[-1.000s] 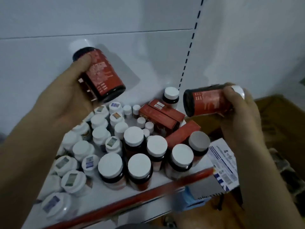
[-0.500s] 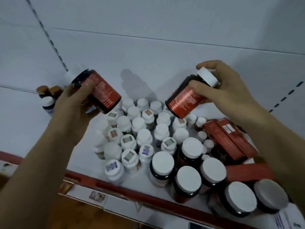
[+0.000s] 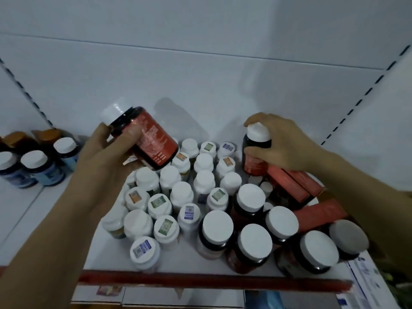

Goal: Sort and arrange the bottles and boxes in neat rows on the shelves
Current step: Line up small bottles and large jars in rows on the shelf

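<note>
Both hands were full. My left hand (image 3: 104,166) had thumb and fingers wrapped round the left bottle (image 3: 153,141), red-labelled and held tilted in the air, cap up and to the left, above the small bottles (image 3: 181,192). My right hand (image 3: 287,148) was curled over the cap and shoulder of the right bottle (image 3: 256,155), upright and low at the back right, just beside the boxes (image 3: 294,186). Whether its base touched the shelf (image 3: 66,197) I could not tell.

Nearest me ran the red lip (image 3: 200,281). Behind it stood the jars (image 3: 217,228), big, white-capped and crowded out of line. Next came the small bottles in a loose cluster, and right of them the red boxes, lying askew. Off to the left, well apart, blue bottles (image 3: 38,168) stood in their own group. Farthest was the white back wall (image 3: 200,85).

The step, as I judged it, was setting the right bottle down at the back. To do it well I would lower it straight, feel the base flat before letting go, and keep my knuckles off the boxes. I would leave room beside it for the left bottle, turned upright first, so the pair began a row along the wall.
</note>
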